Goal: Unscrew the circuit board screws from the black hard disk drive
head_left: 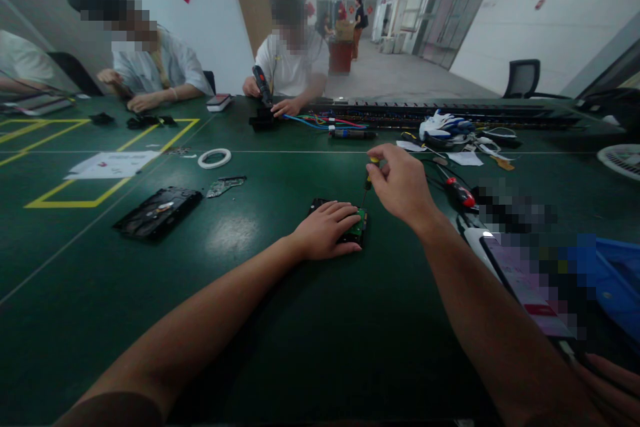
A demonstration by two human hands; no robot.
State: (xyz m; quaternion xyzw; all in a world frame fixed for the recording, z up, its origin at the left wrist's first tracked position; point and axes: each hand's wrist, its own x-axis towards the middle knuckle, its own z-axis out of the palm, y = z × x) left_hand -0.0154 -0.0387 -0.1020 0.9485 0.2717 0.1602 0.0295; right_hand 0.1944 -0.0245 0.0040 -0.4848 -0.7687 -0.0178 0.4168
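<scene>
A small hard drive (pixel 357 230) with a green circuit board facing up lies on the table in front of me. Across its top rests my left hand (pixel 327 230), fingers stretched out flat and the thumb along the near side, covering much of the drive. My right hand (pixel 397 180) is closed around a thin screwdriver (pixel 369 181) with a yellow and black handle. The screwdriver stands nearly upright, its shaft pointing down at the drive's far right corner. Whether the tip touches a screw is too small to tell.
To the left lie an opened black drive casing (pixel 159 212), a loose circuit board (pixel 225 185) and a white tape ring (pixel 215 159). A red-black screwdriver (pixel 460 192), a tablet-like device (pixel 525 280), gloves (pixel 445 127) and a blue bin (pixel 613 280) are at right. Co-workers sit opposite.
</scene>
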